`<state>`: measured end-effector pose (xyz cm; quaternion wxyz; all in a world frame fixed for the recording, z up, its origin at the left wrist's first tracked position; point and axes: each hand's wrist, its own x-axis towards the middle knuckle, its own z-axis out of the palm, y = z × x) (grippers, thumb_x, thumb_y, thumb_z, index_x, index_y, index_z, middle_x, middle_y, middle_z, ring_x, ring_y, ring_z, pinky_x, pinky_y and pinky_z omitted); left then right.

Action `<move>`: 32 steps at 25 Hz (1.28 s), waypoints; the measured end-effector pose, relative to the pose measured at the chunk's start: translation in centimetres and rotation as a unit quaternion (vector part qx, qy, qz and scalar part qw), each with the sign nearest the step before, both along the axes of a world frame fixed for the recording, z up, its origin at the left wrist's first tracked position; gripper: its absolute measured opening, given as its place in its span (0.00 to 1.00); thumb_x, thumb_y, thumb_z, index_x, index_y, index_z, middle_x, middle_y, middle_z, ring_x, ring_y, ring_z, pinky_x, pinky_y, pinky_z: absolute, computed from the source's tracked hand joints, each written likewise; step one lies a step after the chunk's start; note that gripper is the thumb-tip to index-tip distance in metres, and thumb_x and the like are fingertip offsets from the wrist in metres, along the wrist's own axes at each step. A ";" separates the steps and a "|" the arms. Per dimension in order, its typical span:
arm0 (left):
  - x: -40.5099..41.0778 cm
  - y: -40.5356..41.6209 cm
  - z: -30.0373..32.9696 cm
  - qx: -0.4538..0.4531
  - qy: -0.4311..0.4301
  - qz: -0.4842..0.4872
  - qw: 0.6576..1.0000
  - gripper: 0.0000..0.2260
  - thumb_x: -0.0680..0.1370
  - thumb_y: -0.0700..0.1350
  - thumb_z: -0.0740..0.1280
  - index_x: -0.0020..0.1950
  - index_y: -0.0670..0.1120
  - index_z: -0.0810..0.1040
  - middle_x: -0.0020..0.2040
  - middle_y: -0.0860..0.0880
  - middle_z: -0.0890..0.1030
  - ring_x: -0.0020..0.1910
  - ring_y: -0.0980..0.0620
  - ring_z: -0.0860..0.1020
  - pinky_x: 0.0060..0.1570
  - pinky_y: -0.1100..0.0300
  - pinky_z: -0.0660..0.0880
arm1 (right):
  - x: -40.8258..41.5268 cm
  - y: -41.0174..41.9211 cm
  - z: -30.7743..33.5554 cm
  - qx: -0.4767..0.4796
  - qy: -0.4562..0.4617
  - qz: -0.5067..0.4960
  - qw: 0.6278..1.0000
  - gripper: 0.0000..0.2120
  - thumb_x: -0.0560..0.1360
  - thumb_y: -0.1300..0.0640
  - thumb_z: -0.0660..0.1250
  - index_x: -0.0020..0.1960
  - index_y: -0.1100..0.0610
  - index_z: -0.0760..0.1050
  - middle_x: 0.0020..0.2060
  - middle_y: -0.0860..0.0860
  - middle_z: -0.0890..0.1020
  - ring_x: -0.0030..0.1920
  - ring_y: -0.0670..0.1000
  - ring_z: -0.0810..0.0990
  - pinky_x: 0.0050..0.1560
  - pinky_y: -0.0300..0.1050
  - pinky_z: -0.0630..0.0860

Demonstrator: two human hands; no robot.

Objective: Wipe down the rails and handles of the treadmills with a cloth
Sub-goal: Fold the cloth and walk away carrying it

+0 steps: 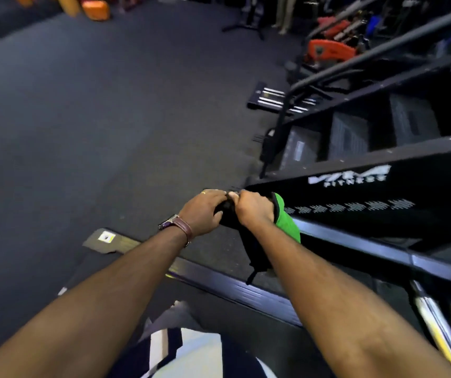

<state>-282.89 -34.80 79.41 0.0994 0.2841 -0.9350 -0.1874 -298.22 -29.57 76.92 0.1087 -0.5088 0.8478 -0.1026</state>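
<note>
Left hand, brown-strapped watch at wrist, ring on one finger; fingers curled, gripping the dark end of the cloth; right hand just beside it, knuckles touching, also clenched on the cloth; cloth black with a green part showing past the right hand, a dark tail hanging below the wrist; both hands sit at the near end of the black rail; right of that, a black panel with white lettering, blurred; grey floor to the left.
</note>
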 end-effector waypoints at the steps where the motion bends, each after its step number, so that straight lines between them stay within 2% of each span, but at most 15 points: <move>1: 2.2 -0.9 0.0 -0.010 -0.003 0.033 0.999 0.18 0.71 0.40 0.67 0.61 0.40 0.76 0.62 0.43 0.77 0.63 0.43 0.72 0.65 0.54 0.67 | 1.4 -1.6 0.1 0.001 -0.004 0.019 1.000 0.24 0.81 0.39 0.51 0.53 0.54 0.78 0.51 0.59 0.83 0.52 0.63 0.81 0.43 0.50 0.69; 5: 10.1 -3.3 -0.4 -0.033 -0.016 0.178 0.983 0.19 0.73 0.44 0.67 0.62 0.39 0.74 0.65 0.42 0.75 0.65 0.43 0.72 0.65 0.54 0.66 | 7.6 -7.8 1.4 -0.019 -0.074 0.097 0.992 0.20 0.81 0.41 0.55 0.52 0.54 0.78 0.52 0.59 0.83 0.53 0.63 0.80 0.47 0.51 0.73; 7: 13.6 -4.1 0.1 -0.041 -0.001 0.207 0.978 0.16 0.71 0.43 0.67 0.57 0.38 0.77 0.59 0.41 0.78 0.59 0.41 0.75 0.61 0.51 0.71 | 11.6 -10.6 2.3 -0.089 -0.188 0.119 0.971 0.19 0.81 0.44 0.58 0.40 0.56 0.76 0.40 0.58 0.83 0.44 0.61 0.80 0.43 0.52 0.72; 9: 18.2 -5.7 0.8 -0.066 0.019 0.246 0.967 0.12 0.70 0.42 0.65 0.51 0.37 0.78 0.52 0.39 0.80 0.52 0.39 0.77 0.55 0.48 0.74 | 17.6 -13.6 3.2 -0.171 -0.334 0.110 0.920 0.23 0.81 0.49 0.60 0.29 0.54 0.64 0.25 0.50 0.71 0.30 0.55 0.71 0.35 0.50 0.65; 10: 20.9 -6.7 1.0 -0.081 0.032 0.276 0.957 0.12 0.70 0.42 0.65 0.50 0.37 0.78 0.50 0.39 0.80 0.50 0.39 0.78 0.53 0.48 0.75 | 20.8 -15.4 3.6 -0.185 -0.381 0.103 0.900 0.25 0.82 0.49 0.60 0.28 0.53 0.60 0.24 0.46 0.66 0.28 0.50 0.65 0.34 0.49 0.61; 12: 26.7 -8.9 1.6 -0.104 0.047 0.340 0.933 0.12 0.71 0.42 0.66 0.50 0.37 0.79 0.50 0.39 0.81 0.49 0.39 0.78 0.51 0.48 0.76 | 27.1 -18.9 4.6 -0.157 -0.419 0.121 0.886 0.23 0.81 0.48 0.61 0.30 0.52 0.61 0.25 0.43 0.66 0.30 0.47 0.65 0.34 0.47 0.62; 14: 32.5 -11.3 2.1 -0.111 0.046 0.396 0.910 0.13 0.72 0.44 0.67 0.52 0.37 0.79 0.52 0.39 0.81 0.50 0.39 0.78 0.53 0.48 0.76 | 32.3 -22.0 6.0 -0.091 -0.458 0.175 0.867 0.12 0.74 0.46 0.70 0.41 0.50 0.70 0.35 0.44 0.75 0.38 0.48 0.75 0.38 0.45 0.72; 15: 34.9 -12.3 2.2 -0.111 0.044 0.419 0.900 0.14 0.72 0.45 0.67 0.53 0.37 0.79 0.52 0.40 0.81 0.51 0.39 0.78 0.54 0.48 0.75 | 34.3 -23.4 6.5 -0.040 -0.477 0.222 0.849 0.19 0.68 0.49 0.75 0.51 0.51 0.69 0.43 0.46 0.77 0.44 0.48 0.77 0.44 0.43 0.76; 17: 40.7 -14.1 2.8 -0.105 0.038 0.476 0.872 0.13 0.73 0.46 0.67 0.52 0.38 0.79 0.53 0.41 0.81 0.53 0.40 0.77 0.55 0.49 0.74 | 39.1 -27.4 7.1 0.015 -0.392 0.384 0.836 0.40 0.59 0.59 0.80 0.64 0.53 0.61 0.55 0.53 0.73 0.51 0.50 0.76 0.53 0.45 0.76; 18: 43.5 -14.6 3.1 -0.099 0.030 0.505 0.857 0.12 0.73 0.45 0.68 0.52 0.39 0.79 0.53 0.42 0.81 0.53 0.41 0.77 0.55 0.50 0.74 | 41.6 -29.0 7.4 0.028 -0.297 0.463 0.835 0.41 0.58 0.62 0.79 0.65 0.54 0.61 0.55 0.55 0.70 0.53 0.53 0.75 0.54 0.46 0.75; 20: 48.7 -14.9 3.5 -0.089 0.005 0.549 0.831 0.11 0.73 0.45 0.68 0.52 0.40 0.78 0.53 0.42 0.81 0.54 0.41 0.77 0.54 0.50 0.73 | 47.1 -31.9 8.2 0.021 -0.111 0.575 0.810 0.26 0.62 0.64 0.73 0.58 0.57 0.71 0.48 0.56 0.70 0.54 0.61 0.72 0.51 0.45 0.71; 22: 53.5 -14.7 3.7 -0.082 -0.021 0.584 0.807 0.12 0.73 0.45 0.67 0.53 0.41 0.78 0.53 0.43 0.81 0.54 0.41 0.76 0.54 0.49 0.72 | 52.0 -34.4 8.7 -0.003 -0.011 0.635 0.772 0.13 0.66 0.66 0.69 0.50 0.61 0.76 0.43 0.58 0.73 0.55 0.63 0.70 0.50 0.49 0.67; 27: 63.3 -15.0 2.9 -0.050 -0.057 0.659 0.748 0.13 0.74 0.48 0.66 0.55 0.43 0.79 0.55 0.45 0.81 0.55 0.42 0.76 0.54 0.51 0.71 | 61.8 -39.4 7.8 -0.113 0.041 0.656 0.746 0.18 0.72 0.59 0.65 0.61 0.53 0.74 0.52 0.56 0.80 0.57 0.61 0.73 0.49 0.52 0.68; 30: 68.7 -16.9 2.1 -0.041 -0.074 0.691 0.718 0.13 0.74 0.50 0.66 0.55 0.44 0.79 0.54 0.45 0.82 0.55 0.43 0.76 0.54 0.51 0.72 | 68.9 -43.2 6.6 -0.124 0.060 0.638 0.757 0.11 0.74 0.57 0.62 0.56 0.54 0.66 0.49 0.56 0.82 0.54 0.62 0.75 0.41 0.52 0.67; 32: 72.3 -19.0 1.8 -0.039 -0.080 0.704 0.705 0.13 0.74 0.50 0.65 0.54 0.45 0.79 0.54 0.46 0.82 0.55 0.44 0.76 0.54 0.51 0.72 | 73.5 -46.1 6.0 -0.077 0.017 0.636 0.768 0.10 0.73 0.58 0.64 0.53 0.57 0.68 0.48 0.60 0.80 0.50 0.64 0.78 0.39 0.52 0.70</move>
